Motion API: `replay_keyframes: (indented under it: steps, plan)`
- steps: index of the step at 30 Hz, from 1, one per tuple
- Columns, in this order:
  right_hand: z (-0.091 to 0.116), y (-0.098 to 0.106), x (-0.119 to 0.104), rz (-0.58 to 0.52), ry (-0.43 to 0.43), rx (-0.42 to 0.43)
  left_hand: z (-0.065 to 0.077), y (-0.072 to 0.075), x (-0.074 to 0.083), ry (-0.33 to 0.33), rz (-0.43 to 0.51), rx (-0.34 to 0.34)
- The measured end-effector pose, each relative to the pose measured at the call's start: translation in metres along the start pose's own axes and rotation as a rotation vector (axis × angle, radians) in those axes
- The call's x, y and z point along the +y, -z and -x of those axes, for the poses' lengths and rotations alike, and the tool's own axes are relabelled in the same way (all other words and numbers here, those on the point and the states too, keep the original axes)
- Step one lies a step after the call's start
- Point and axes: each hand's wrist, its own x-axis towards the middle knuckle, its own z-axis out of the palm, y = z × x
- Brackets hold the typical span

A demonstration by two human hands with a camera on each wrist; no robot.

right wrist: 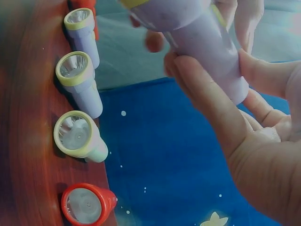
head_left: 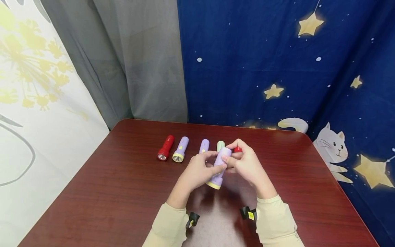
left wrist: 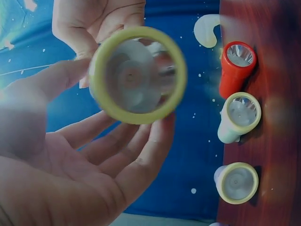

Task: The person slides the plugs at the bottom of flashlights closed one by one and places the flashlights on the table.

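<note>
A lilac flashlight [head_left: 220, 160] with a pale yellow rim is held above the table between both hands. My left hand [head_left: 197, 172] grips its body from the left, thumb on the near side. From the right, my right hand [head_left: 247, 164] pinches the tail end between thumb and fingers. In the left wrist view the lens [left wrist: 134, 77] faces the camera, its inside somewhat blurred. The right wrist view shows the smooth lilac barrel [right wrist: 207, 49] slanting between the fingers.
A row of flashlights lies behind the hands on the dark red table [head_left: 123, 192]: a red one [head_left: 166, 145], a lilac one [head_left: 182, 147], another lilac one [head_left: 204, 145], a pale green one [head_left: 220, 144] and a red one [head_left: 237, 149], partly hidden. Curtains [head_left: 234, 68] hang beyond the far edge.
</note>
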Motion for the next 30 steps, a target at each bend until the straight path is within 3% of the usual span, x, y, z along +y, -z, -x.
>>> replay_keyframes:
  steps: [6, 13, 20, 26, 30]
  plan:
    - [-0.002, 0.003, 0.0, -0.024, 0.003, 0.043, -0.001, -0.001, -0.003, -0.012, 0.025, -0.046]
    - [-0.003, 0.005, -0.001, -0.01, -0.01, 0.025, -0.002, -0.001, -0.005, 0.033, 0.154, -0.062]
    - [-0.006, 0.003, 0.002, 0.032, -0.011, -0.014, -0.003, -0.001, -0.009, 0.064, 0.225, 0.007]
    - [-0.006, -0.001, 0.006, 0.082, -0.003, -0.065, -0.005, 0.002, -0.011, 0.095, 0.343, 0.131]
    - [-0.004, -0.003, 0.006, 0.111, 0.001, -0.141, -0.006, 0.004, -0.014, 0.093, 0.351, 0.192]
